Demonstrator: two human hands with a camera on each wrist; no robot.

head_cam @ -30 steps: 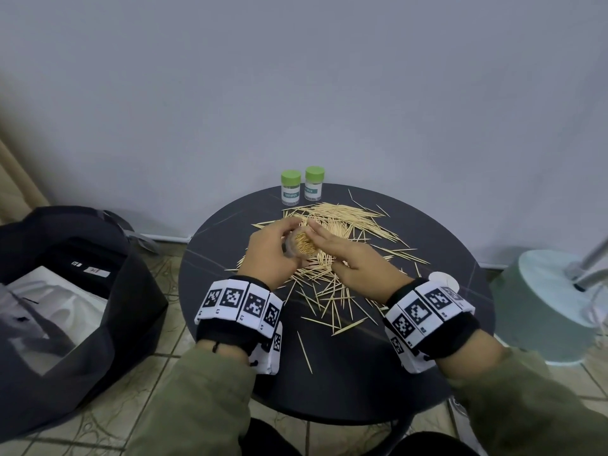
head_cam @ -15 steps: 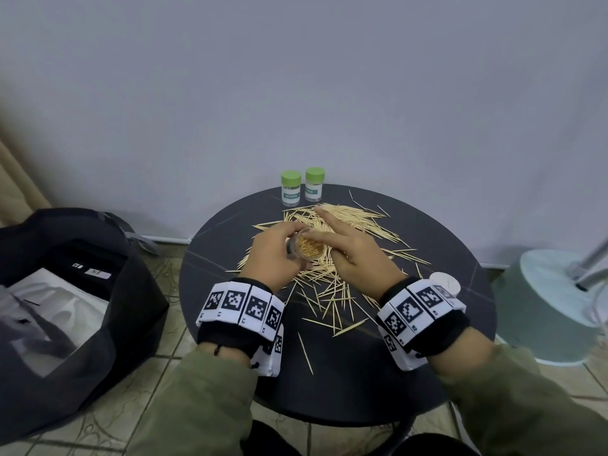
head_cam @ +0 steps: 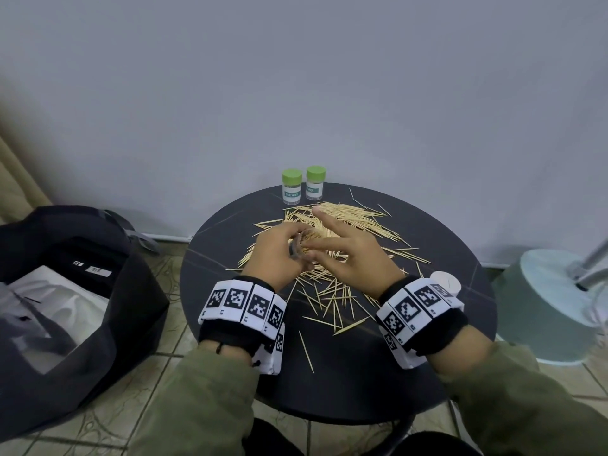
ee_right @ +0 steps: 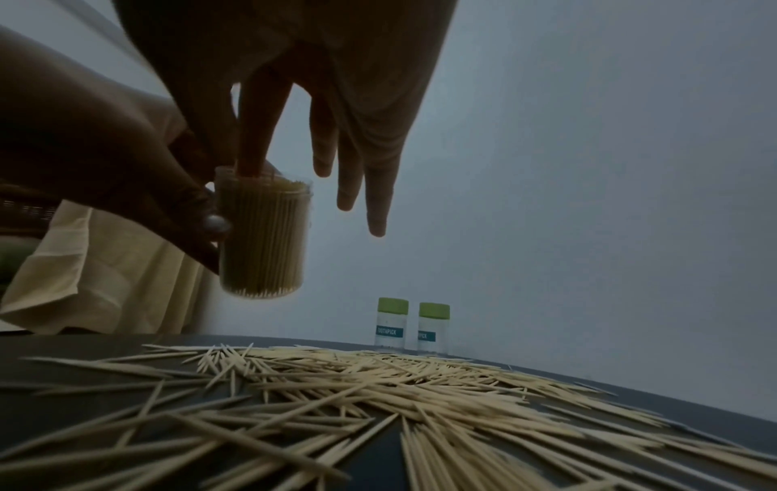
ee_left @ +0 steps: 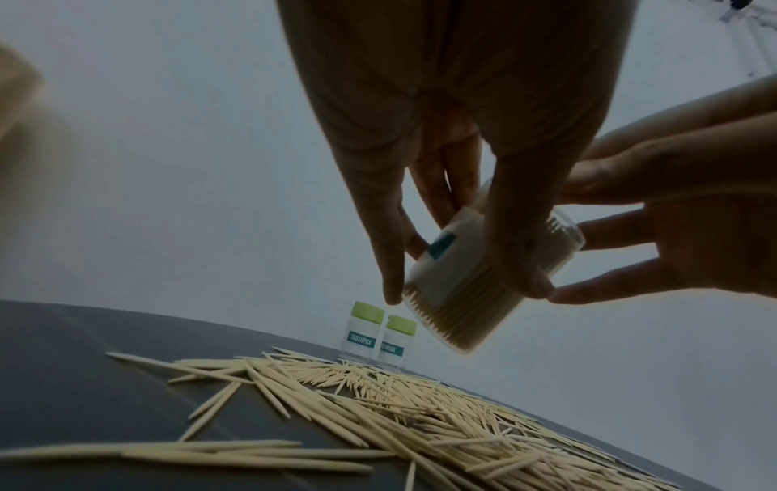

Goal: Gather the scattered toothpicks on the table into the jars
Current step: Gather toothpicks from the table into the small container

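Open clear jar (ee_left: 475, 282), packed with toothpicks, held off the table (head_cam: 378, 373) above the scattered toothpick pile (head_cam: 332, 232), tilted in the left wrist view. Left hand (head_cam: 274, 255) in a closed grip on that jar, thumb and fingers (ee_left: 521, 239) curled round its wall. Right hand (head_cam: 355, 258) just beside the jar, to its right, one fingertip (ee_right: 252, 166) pressing down on the toothpick ends at the jar's mouth, the other fingers straight and spread, holding nothing; grip open. Below and around the jar, loose toothpicks strewn across the dark round table, thickest behind the jar, thinning toward the near edge, with one lone toothpick (head_cam: 306, 352) well apart on the near side. Behind the jar, past the pile at the table's far rim, two green-capped jars (head_cam: 291, 187) upright side by side, labelled TOOTHPICK. Right of the jar, near the right wrist, a small white round lid (head_cam: 449, 281) flat on the table. Far left of the jar, on the tiled floor, a black bag (head_cam: 65, 307); far right, a pale green stand base (head_cam: 546, 304).
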